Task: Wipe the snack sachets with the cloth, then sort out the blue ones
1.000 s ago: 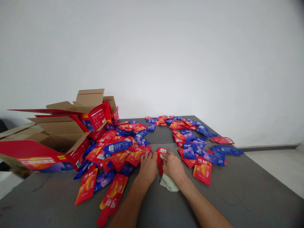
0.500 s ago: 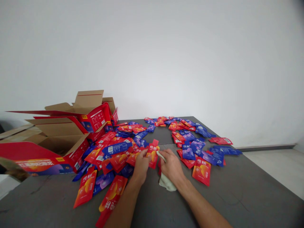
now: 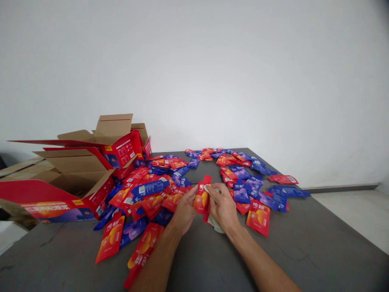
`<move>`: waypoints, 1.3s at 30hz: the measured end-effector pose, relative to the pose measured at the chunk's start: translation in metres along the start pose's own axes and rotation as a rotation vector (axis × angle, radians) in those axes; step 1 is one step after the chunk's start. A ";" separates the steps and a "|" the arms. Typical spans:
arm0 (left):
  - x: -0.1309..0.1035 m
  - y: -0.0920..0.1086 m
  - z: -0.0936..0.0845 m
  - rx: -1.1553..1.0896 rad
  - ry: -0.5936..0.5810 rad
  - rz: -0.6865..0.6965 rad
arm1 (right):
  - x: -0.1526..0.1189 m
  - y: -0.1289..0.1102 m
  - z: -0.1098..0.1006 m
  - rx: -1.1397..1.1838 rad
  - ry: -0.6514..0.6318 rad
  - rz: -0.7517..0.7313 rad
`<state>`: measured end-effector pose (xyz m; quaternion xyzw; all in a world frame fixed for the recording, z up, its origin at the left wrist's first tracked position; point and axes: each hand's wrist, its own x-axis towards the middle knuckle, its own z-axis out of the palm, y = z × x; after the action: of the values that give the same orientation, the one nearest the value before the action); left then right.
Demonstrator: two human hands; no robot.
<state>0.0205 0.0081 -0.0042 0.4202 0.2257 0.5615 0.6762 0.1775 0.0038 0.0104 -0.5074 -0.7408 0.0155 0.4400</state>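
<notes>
The person's left hand (image 3: 185, 211) is bare, with slim fingers (image 3: 189, 196) that taper a little towards their tips. The right hand (image 3: 224, 207) is bare too, its back broad and smooth, rounding into the knuckles. Both wrists are bare and narrower than the hands. The left forearm (image 3: 159, 259) is lean and uncovered down to the lower edge of the view; the right forearm (image 3: 261, 259) is equally bare and slender, thickening gradually away from the wrist. The nails look short, though they are too small to judge surely.
</notes>
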 end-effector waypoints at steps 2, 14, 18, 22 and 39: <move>0.001 -0.002 -0.002 -0.005 0.005 0.018 | -0.002 -0.006 -0.001 0.008 -0.074 -0.069; 0.000 -0.001 0.002 0.113 -0.108 -0.018 | -0.001 -0.006 -0.001 -0.004 0.052 0.034; 0.000 -0.007 -0.005 0.152 -0.082 -0.018 | 0.002 -0.001 -0.002 -0.041 0.071 0.039; 0.001 -0.009 -0.006 0.123 -0.042 -0.018 | 0.000 -0.008 -0.002 -0.039 -0.007 0.001; 0.003 0.010 0.005 -0.130 0.230 0.037 | -0.003 -0.021 -0.003 0.127 -0.126 -0.043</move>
<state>0.0198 0.0097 0.0077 0.3122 0.2572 0.6318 0.6612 0.1645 -0.0103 0.0202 -0.4607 -0.7752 0.0850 0.4238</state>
